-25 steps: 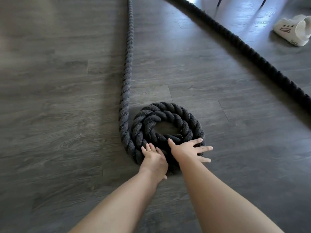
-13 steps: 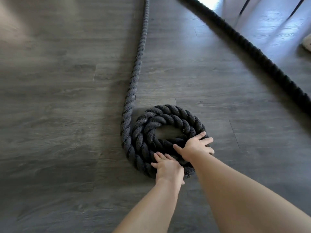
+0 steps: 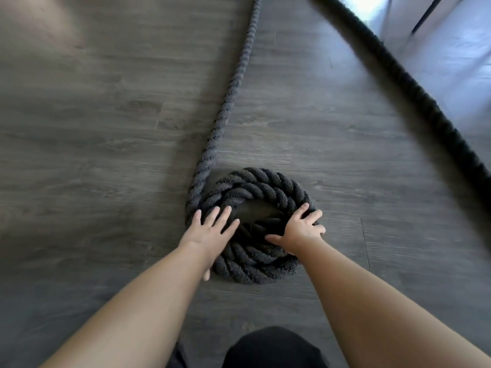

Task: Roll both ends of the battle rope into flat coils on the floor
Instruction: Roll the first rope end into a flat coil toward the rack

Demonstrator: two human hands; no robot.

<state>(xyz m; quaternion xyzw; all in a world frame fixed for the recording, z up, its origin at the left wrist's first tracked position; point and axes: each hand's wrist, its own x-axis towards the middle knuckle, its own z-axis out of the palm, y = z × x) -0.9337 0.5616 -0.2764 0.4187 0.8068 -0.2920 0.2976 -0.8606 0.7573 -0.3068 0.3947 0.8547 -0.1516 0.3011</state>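
The grey wood-plank floor (image 3: 93, 155) fills the view. A dark battle rope (image 3: 228, 102) runs down it from the top and winds into a flat coil (image 3: 255, 261) near the middle; a second stretch of rope (image 3: 414, 96) crosses diagonally at the right, well apart from the coil. The left hand (image 3: 210, 235) lies flat on the coil's left side, fingers straight and spread. The right hand (image 3: 300, 229) presses the coil's right side, fingers spread and slightly bent over the outer turn

arms: 2, bare, no sleeves | left hand (image 3: 210, 232): bare | right hand (image 3: 300, 229): bare | legwear (image 3: 271, 349): black
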